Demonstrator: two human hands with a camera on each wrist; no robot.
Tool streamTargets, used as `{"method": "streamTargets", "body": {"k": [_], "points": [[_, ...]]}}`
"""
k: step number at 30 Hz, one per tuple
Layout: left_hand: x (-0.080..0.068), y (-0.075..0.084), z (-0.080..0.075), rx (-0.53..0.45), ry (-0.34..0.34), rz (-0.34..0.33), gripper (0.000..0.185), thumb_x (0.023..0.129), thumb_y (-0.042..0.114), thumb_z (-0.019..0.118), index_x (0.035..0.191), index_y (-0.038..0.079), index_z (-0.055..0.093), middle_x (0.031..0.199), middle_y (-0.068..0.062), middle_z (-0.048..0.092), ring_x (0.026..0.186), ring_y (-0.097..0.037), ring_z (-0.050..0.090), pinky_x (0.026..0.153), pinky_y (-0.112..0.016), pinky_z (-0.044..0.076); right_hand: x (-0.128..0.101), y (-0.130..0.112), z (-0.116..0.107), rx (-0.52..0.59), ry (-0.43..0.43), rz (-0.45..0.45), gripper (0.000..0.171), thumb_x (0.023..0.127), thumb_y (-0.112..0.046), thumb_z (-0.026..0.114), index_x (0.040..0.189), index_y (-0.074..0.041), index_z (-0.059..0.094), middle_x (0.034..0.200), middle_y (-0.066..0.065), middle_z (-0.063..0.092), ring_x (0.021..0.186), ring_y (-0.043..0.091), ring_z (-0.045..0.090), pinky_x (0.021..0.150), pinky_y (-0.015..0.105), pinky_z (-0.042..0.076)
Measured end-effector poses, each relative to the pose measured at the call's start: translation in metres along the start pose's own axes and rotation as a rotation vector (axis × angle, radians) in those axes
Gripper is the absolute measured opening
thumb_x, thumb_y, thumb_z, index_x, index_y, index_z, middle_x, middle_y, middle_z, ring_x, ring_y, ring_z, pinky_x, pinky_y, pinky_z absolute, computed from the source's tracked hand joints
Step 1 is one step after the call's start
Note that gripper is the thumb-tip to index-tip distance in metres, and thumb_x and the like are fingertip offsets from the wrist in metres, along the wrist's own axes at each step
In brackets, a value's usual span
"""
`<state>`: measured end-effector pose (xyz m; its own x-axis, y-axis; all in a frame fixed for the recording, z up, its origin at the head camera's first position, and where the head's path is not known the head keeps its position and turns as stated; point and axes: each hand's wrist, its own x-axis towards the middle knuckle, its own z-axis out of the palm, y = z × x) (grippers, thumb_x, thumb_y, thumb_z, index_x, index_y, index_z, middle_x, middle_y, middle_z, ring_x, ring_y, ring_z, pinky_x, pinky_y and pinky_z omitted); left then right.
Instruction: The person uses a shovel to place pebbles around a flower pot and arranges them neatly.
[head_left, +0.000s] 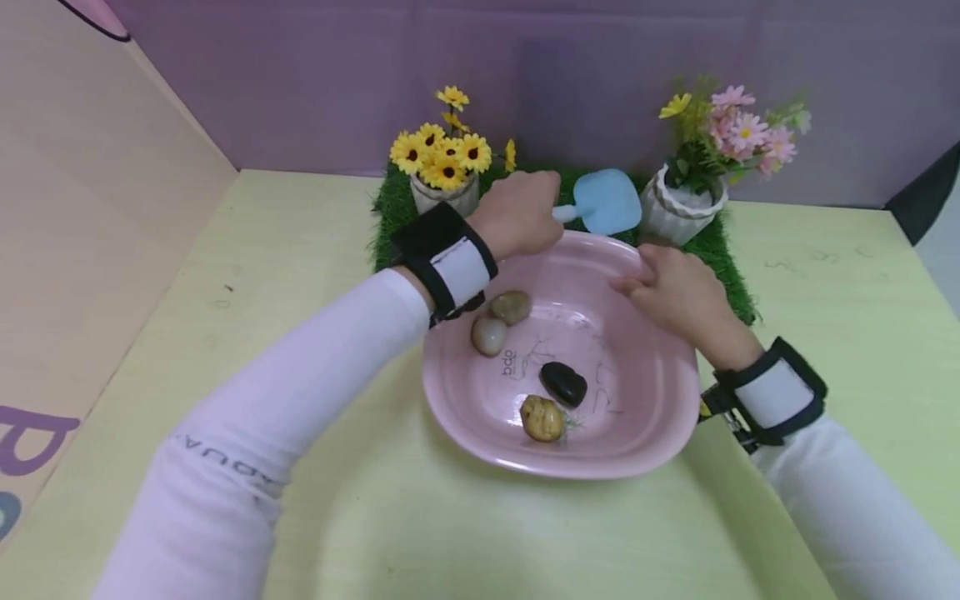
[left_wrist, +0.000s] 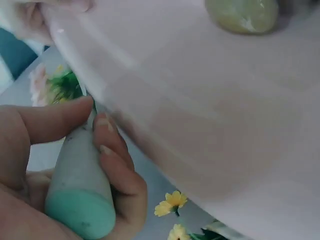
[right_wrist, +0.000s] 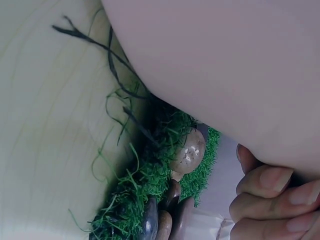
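My left hand [head_left: 519,215] grips the pale handle of a small light blue shovel [head_left: 606,202] beyond the far rim of a pink basin [head_left: 652,408]. The left wrist view shows thumb and fingers curled round the handle [left_wrist: 82,175], close beside the basin's rim. At the basin's far right, my right hand [head_left: 678,296] holds the rim, its thumb inside; curled fingertips [right_wrist: 275,177] show under the rim in the right wrist view. Inside the basin lie a black stone [head_left: 564,384], a yellowish-brown stone [head_left: 542,418] and two paler stones [head_left: 490,336].
Behind the basin lies a green grass mat [head_left: 738,287]. Potted yellow flowers [head_left: 446,162] stand at its left and a pot of pink flowers [head_left: 686,204] at its right. More stones [right_wrist: 187,152] rest on the mat under the basin's side. A purple wall rises behind.
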<state>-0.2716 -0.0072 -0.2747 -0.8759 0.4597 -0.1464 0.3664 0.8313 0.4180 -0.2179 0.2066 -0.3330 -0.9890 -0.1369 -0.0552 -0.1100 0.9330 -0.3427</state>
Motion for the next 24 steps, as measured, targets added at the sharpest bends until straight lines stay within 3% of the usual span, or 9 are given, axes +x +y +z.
{"method": "streamTargets", "body": {"k": [4,7,14,19,24], "points": [[-0.004,-0.007,-0.015,-0.136,0.049,0.027,0.019,0.096,0.019,0.058,0.113,0.01,0.056,0.106,-0.005,0.059,0.083,-0.017,0.053,0.07,-0.025,0.042,0.001,0.001,0.001,0.0,-0.007,0.006,0.04,0.096,-0.04,0.059,0.08,-0.009,0.041,0.067,0.007,0.039,0.063,0.027,0.047,0.052,0.033,0.034],[-0.008,-0.01,-0.031,-0.172,0.061,0.069,0.019,0.095,0.02,0.063,0.112,0.013,0.058,0.115,-0.003,0.059,0.089,-0.017,0.052,0.076,-0.025,0.042,0.001,0.001,0.001,0.0,-0.011,0.006,0.038,0.097,-0.04,0.059,0.081,-0.009,0.043,0.068,0.008,0.041,0.064,0.027,0.048,0.053,0.034,0.034],[-0.017,-0.021,-0.052,-0.256,-0.061,0.172,0.016,0.091,0.012,0.065,0.107,0.011,0.062,0.11,-0.005,0.058,0.086,-0.02,0.057,0.076,-0.028,0.049,0.001,0.001,0.001,0.022,0.01,0.0,0.033,0.096,-0.035,0.059,0.082,-0.008,0.048,0.072,0.012,0.049,0.067,0.03,0.051,0.055,0.035,0.036],[-0.018,-0.029,-0.055,-0.167,-0.161,0.165,0.018,0.087,0.009,0.068,0.105,0.012,0.064,0.107,-0.004,0.056,0.088,-0.022,0.055,0.077,-0.03,0.047,0.0,0.002,0.002,0.023,0.019,-0.012,0.03,0.095,-0.032,0.059,0.083,-0.006,0.05,0.07,0.014,0.053,0.064,0.03,0.054,0.053,0.035,0.039],[-0.02,-0.029,-0.05,0.054,-0.252,0.182,0.023,0.084,0.006,0.067,0.104,0.016,0.068,0.1,-0.003,0.058,0.071,-0.017,0.049,0.065,-0.028,0.046,0.001,0.002,0.003,-0.005,0.024,-0.02,0.022,0.093,-0.024,0.055,0.081,-0.008,0.046,0.069,0.012,0.048,0.065,0.03,0.051,0.051,0.034,0.036]]}}
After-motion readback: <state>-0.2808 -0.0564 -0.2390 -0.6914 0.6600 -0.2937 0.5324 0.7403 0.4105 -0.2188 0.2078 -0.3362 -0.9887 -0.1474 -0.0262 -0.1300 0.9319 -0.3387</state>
